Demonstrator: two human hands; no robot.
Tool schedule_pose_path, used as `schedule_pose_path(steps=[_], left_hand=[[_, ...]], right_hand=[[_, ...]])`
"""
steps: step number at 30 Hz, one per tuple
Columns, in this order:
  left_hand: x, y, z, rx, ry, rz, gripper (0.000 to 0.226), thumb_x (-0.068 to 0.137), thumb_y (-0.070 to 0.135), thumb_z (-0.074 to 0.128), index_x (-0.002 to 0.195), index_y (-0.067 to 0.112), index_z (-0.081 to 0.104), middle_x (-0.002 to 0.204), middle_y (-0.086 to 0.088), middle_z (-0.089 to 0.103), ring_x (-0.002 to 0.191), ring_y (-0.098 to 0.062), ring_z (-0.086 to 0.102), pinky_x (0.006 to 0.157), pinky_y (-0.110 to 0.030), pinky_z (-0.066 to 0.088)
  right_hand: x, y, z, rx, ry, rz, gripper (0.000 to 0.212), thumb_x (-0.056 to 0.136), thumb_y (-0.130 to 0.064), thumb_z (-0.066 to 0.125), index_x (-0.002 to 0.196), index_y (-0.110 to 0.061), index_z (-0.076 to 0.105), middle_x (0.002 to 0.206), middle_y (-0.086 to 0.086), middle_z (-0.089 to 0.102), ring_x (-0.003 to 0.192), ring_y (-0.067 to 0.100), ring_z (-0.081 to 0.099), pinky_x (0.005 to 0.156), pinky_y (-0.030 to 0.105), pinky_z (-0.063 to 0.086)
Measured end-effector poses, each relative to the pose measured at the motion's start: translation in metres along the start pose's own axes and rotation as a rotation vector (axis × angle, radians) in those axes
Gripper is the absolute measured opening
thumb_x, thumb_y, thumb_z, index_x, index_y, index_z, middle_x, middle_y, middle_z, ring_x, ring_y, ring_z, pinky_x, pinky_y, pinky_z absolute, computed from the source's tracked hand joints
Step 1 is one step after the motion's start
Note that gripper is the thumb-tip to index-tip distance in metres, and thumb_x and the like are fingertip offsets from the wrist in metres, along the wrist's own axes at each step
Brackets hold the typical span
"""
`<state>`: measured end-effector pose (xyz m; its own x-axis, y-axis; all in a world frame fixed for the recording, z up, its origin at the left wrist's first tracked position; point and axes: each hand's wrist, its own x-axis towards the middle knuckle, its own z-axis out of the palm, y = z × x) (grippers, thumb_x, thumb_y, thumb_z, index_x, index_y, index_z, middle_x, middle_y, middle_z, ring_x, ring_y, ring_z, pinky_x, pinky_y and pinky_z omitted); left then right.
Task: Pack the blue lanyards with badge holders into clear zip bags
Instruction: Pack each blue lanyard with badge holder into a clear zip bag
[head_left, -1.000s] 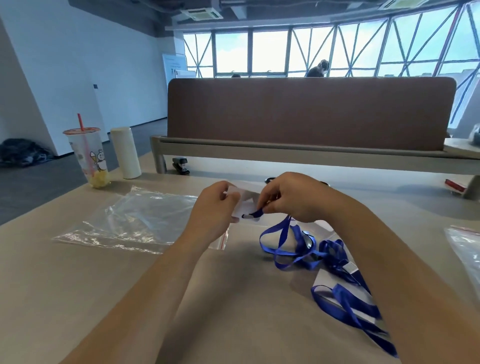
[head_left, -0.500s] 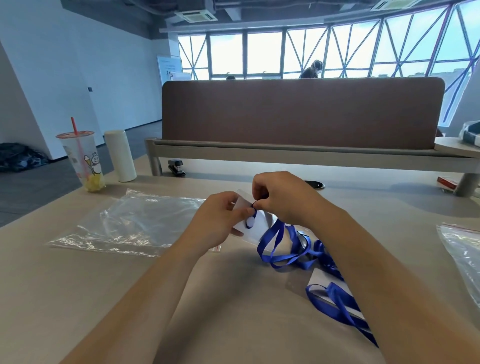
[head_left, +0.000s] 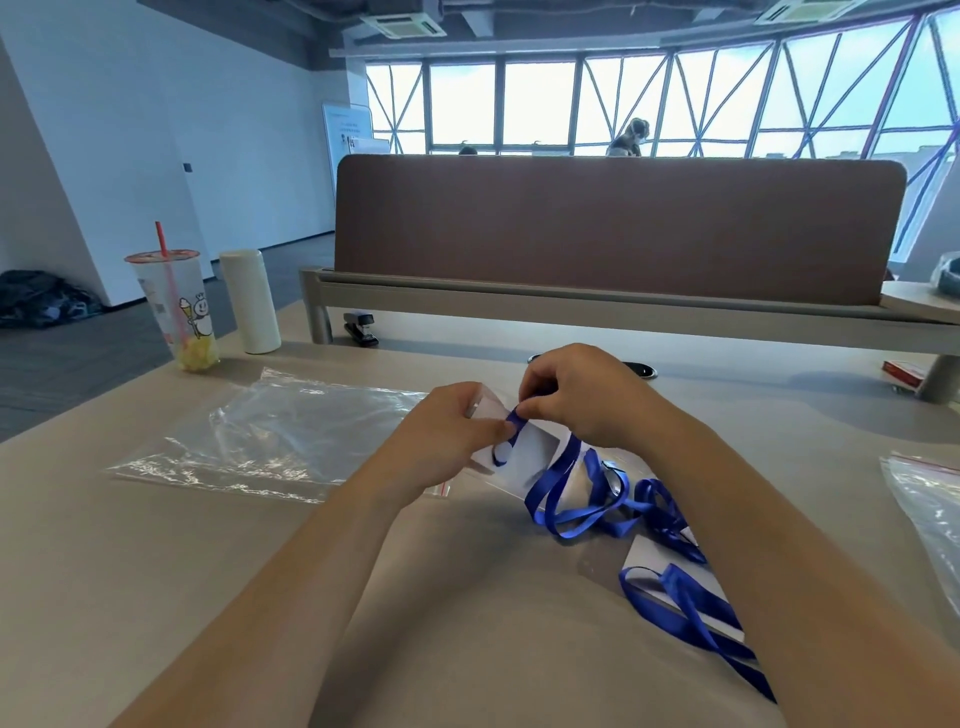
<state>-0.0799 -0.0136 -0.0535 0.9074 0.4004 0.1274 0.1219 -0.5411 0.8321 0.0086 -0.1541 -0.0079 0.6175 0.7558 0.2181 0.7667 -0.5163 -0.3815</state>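
My left hand (head_left: 447, 436) grips a clear badge holder (head_left: 524, 454) with a white card, held just above the table. My right hand (head_left: 576, 395) pinches the blue lanyard (head_left: 566, 483) at the holder's top edge; the ribbon loops over the card and trails down to the right. A second badge holder with a blue lanyard (head_left: 680, 597) lies on the table beside my right forearm. An empty clear zip bag (head_left: 280, 431) lies flat to the left of my hands.
A drink cup with a red straw (head_left: 179, 312) and a white cylinder bottle (head_left: 249, 301) stand at the far left. A black stapler (head_left: 361, 327) sits under the brown desk divider (head_left: 618, 228). Another clear bag (head_left: 930, 514) lies at the right edge.
My right hand has drawn the blue ribbon across the card while the left hand kept its hold on the holder. The camera view has shifted slightly.
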Motion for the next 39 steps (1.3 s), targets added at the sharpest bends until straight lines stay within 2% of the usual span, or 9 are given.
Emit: schedule_pose_path(steps=[3, 7, 13, 15, 19, 25, 30, 34, 39], left_hand=[[-0.002, 0.001, -0.001, 0.005, -0.001, 0.012, 0.007, 0.089, 0.032, 0.068, 0.086, 0.03, 0.062, 0.082, 0.009, 0.067, 0.07, -0.008, 0.065, 0.053, -0.014, 0.051], [-0.001, 0.001, -0.001, 0.094, -0.008, -0.029, 0.017, 0.086, 0.034, 0.071, 0.097, 0.022, 0.068, 0.092, 0.001, 0.069, 0.081, -0.014, 0.063, 0.073, -0.028, 0.052], [-0.005, 0.009, -0.033, -0.025, -0.148, -0.044, 0.01, 0.089, 0.02, 0.069, 0.094, 0.028, 0.064, 0.087, 0.008, 0.067, 0.077, -0.013, 0.063, 0.06, -0.016, 0.052], [-0.008, 0.008, -0.041, -0.088, -0.189, -0.054, 0.012, 0.09, 0.014, 0.067, 0.092, 0.025, 0.065, 0.091, 0.005, 0.068, 0.083, -0.017, 0.064, 0.069, -0.022, 0.055], [-0.011, 0.003, -0.045, -0.414, -0.199, -0.12, 0.013, 0.09, 0.007, 0.065, 0.099, 0.016, 0.067, 0.101, -0.007, 0.072, 0.093, -0.029, 0.067, 0.083, -0.038, 0.059], [-0.006, -0.001, -0.044, -0.953, -0.049, -0.166, 0.012, 0.093, 0.01, 0.061, 0.105, 0.011, 0.063, 0.104, -0.014, 0.071, 0.094, -0.03, 0.068, 0.07, -0.033, 0.061], [-0.002, -0.002, -0.038, -1.22, 0.158, -0.223, 0.024, 0.092, 0.011, 0.064, 0.116, 0.011, 0.06, 0.11, -0.017, 0.069, 0.095, -0.029, 0.069, 0.063, -0.028, 0.061], [0.002, -0.005, -0.03, -1.119, 0.352, -0.235, 0.012, 0.092, 0.006, 0.063, 0.103, 0.012, 0.061, 0.106, -0.015, 0.068, 0.091, -0.026, 0.067, 0.071, -0.033, 0.059], [0.003, -0.005, -0.022, -0.71, 0.483, -0.125, 0.008, 0.093, 0.015, 0.062, 0.096, 0.022, 0.065, 0.099, -0.006, 0.07, 0.092, -0.023, 0.067, 0.082, -0.039, 0.059]], right_hand=[[-0.001, -0.001, 0.0, -0.018, -0.014, -0.009, 0.006, 0.09, -0.025, 0.068, 0.093, -0.021, 0.07, 0.093, -0.003, 0.067, 0.084, 0.014, 0.061, 0.075, 0.025, 0.052], [-0.002, -0.002, 0.002, 0.016, -0.017, -0.025, 0.009, 0.088, -0.026, 0.071, 0.095, -0.024, 0.066, 0.095, -0.006, 0.065, 0.086, 0.013, 0.061, 0.076, 0.024, 0.051], [-0.012, 0.008, -0.019, 0.312, -0.075, -0.018, 0.002, 0.09, -0.021, 0.068, 0.092, -0.021, 0.069, 0.08, -0.007, 0.071, 0.071, 0.012, 0.066, 0.072, 0.026, 0.058], [-0.014, 0.01, -0.023, 0.35, -0.07, -0.022, 0.004, 0.091, -0.019, 0.067, 0.092, -0.021, 0.07, 0.076, -0.005, 0.072, 0.068, 0.012, 0.065, 0.069, 0.024, 0.058], [-0.013, 0.01, -0.016, 0.475, -0.022, 0.002, 0.008, 0.092, -0.019, 0.066, 0.089, -0.021, 0.073, 0.075, 0.0, 0.072, 0.067, 0.015, 0.064, 0.07, 0.028, 0.057], [-0.011, 0.014, 0.006, 0.833, -0.091, 0.091, 0.015, 0.095, -0.014, 0.062, 0.096, -0.017, 0.077, 0.077, 0.005, 0.065, 0.069, 0.017, 0.055, 0.078, 0.034, 0.055], [-0.012, 0.007, 0.017, 0.667, -0.222, 0.111, 0.024, 0.1, -0.017, 0.054, 0.111, -0.022, 0.073, 0.076, 0.0, 0.067, 0.068, 0.012, 0.058, 0.074, 0.026, 0.055], [-0.014, -0.008, 0.02, 0.445, -0.315, 0.082, 0.023, 0.101, -0.02, 0.052, 0.11, -0.024, 0.073, 0.076, -0.003, 0.069, 0.064, 0.01, 0.057, 0.072, 0.024, 0.053], [-0.015, -0.025, 0.012, 0.256, -0.356, 0.042, 0.021, 0.099, -0.022, 0.055, 0.083, -0.025, 0.069, 0.071, -0.009, 0.066, 0.059, 0.006, 0.055, 0.064, 0.018, 0.048]])
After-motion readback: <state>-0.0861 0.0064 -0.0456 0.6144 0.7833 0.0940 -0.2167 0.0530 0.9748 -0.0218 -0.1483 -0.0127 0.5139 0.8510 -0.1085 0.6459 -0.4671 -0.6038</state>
